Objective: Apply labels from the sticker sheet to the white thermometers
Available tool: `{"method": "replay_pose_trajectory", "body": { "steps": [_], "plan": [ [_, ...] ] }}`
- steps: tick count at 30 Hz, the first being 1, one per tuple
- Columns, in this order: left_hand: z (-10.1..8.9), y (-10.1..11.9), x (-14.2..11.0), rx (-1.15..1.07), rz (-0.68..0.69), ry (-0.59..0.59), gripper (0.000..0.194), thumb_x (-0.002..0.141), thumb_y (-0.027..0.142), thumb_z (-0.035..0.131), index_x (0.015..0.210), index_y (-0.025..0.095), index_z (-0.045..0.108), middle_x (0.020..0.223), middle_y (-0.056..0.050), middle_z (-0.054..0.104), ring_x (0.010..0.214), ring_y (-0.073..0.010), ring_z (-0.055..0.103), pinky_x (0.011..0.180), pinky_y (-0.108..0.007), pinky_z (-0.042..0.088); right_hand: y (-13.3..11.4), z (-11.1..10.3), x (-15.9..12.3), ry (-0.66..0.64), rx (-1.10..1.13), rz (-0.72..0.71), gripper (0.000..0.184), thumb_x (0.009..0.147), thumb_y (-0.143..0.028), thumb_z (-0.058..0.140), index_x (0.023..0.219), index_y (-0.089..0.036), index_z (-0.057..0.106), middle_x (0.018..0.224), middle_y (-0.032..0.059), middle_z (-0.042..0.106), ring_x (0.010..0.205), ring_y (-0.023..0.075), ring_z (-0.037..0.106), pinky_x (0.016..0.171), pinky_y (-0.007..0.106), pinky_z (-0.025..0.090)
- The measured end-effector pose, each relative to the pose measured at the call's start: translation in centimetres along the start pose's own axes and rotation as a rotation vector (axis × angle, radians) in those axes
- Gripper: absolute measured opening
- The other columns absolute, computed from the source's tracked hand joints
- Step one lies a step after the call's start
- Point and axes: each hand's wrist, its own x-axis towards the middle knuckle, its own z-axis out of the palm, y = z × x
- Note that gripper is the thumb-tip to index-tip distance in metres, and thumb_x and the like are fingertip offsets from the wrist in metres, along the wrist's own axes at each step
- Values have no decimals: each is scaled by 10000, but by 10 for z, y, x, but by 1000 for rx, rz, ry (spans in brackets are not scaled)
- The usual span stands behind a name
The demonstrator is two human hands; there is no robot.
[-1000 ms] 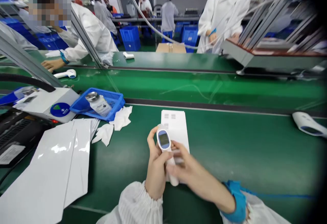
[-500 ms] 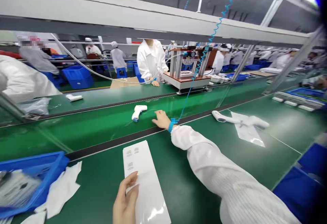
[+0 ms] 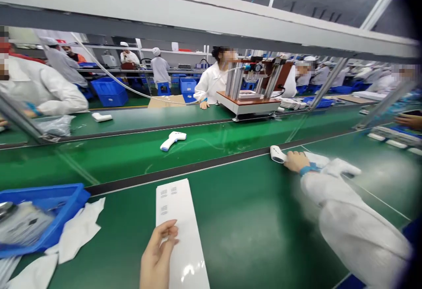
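Note:
My right hand is closed around the handle of a white infrared thermometer at the far right of the green bench; its head sticks out to the left of my fingers. My left hand hovers over or rests on a white label sheet, with thumb and fingers curled together in a pinch. Whatever may be between those fingertips is hidden. Printed labels show near the sheet's top. Another infrared thermometer lies on the green conveyor belt, beyond the sheet.
A blue tray holding a bottle stands at left beside crumpled white wipes. Another white thermometer lies past my right hand. Across the belt are a press fixture and a co-worker in white. A beam crosses overhead.
The thermometer I held in both hands now lies on the belt, and has shifted slightly left. My right hand moved from the belt to another thermometer at right. My left hand went to the label sheet.

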Motion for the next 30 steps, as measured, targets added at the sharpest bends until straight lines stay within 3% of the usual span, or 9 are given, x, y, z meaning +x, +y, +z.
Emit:
{"method": "replay_pose_trajectory", "body": {
  "steps": [4, 8, 12, 15, 18, 20, 22, 25, 30],
  "plan": [
    [5, 6, -6, -34, 52, -93, 410, 770, 386, 646, 1124, 184, 606, 855, -54, 629, 801, -193, 580, 726, -309, 517, -69, -5, -36, -91, 305, -220, 261, 910, -283, 530, 1082, -103, 607, 1005, 162, 681, 868, 262, 660, 729, 351, 476],
    [16, 23, -21, -127, -29, -221, 843, 806, 397, 652, 1495, 232, 196, 1086, -103, 604, 995, -220, 603, 886, -378, 482, -144, -24, -133, -238, 632, -563, 264, 931, -408, 463, 1007, -190, 591, 869, 34, 681, 764, 196, 645, 665, 281, 481],
    [20, 52, -29, -315, -67, -247, 1030, 774, 390, 736, 1512, 344, 20, 1283, -105, 523, 1149, -232, 577, 992, -397, 448, -187, -46, -234, -660, 1220, -829, 231, 880, -316, 543, 1066, -191, 599, 1052, 60, 669, 952, 227, 624, 831, 333, 491],
    [13, 64, -31, -358, -97, -100, 916, 822, 349, 703, 1495, 400, 83, 1159, -34, 572, 1031, -181, 624, 965, -360, 473, -196, -51, -284, -905, 1408, -845, 482, 823, -248, 611, 1293, -223, 506, 1212, 77, 606, 1077, 231, 583, 977, 367, 449],
    [4, 65, -32, -323, -71, -22, 753, 865, 318, 643, 1469, 406, 202, 1008, 15, 557, 833, -115, 612, 875, -296, 511, -194, -39, -315, -1307, 1455, -721, 831, 767, -285, 684, 1472, -232, 247, 1066, 73, 625, 867, 204, 617, 837, 390, 525],
    [-1, 64, -34, -296, -73, -49, 733, 868, 292, 628, 1466, 402, 219, 978, 21, 545, 715, -88, 569, 750, -247, 532, -189, -24, -327, -1489, 1483, -600, 902, 753, -337, 706, 1482, -238, 184, 986, 51, 618, 800, 181, 609, 766, 369, 539],
    [-4, 63, -35, -269, -114, -95, 746, 871, 280, 608, 1478, 398, 190, 926, 28, 551, 559, -62, 491, 562, -202, 488, -184, -10, -335, -1522, 1482, -548, 903, 722, -345, 734, 1461, -252, 222, 1011, 48, 605, 851, 173, 611, 795, 341, 525],
    [-9, 60, -33, -236, -173, -161, 740, 874, 289, 582, 1480, 397, 173, 852, 47, 556, 408, -32, 362, 408, -184, 371, -178, -3, -338, -1499, 1319, -614, 890, 675, -282, 740, 1436, -270, 278, 1089, 65, 591, 863, 165, 623, 744, 292, 519],
    [-14, 42, -26, -248, -241, -189, 731, 836, 309, 607, 1460, 357, 229, 801, 49, 531, 408, -47, 382, 365, -178, 361, -172, -26, -327, -1233, 893, -871, 312, 723, -154, 614, 1030, -211, 616, 940, 42, 672, 691, 137, 610, 637, 249, 474]
  ]
}}
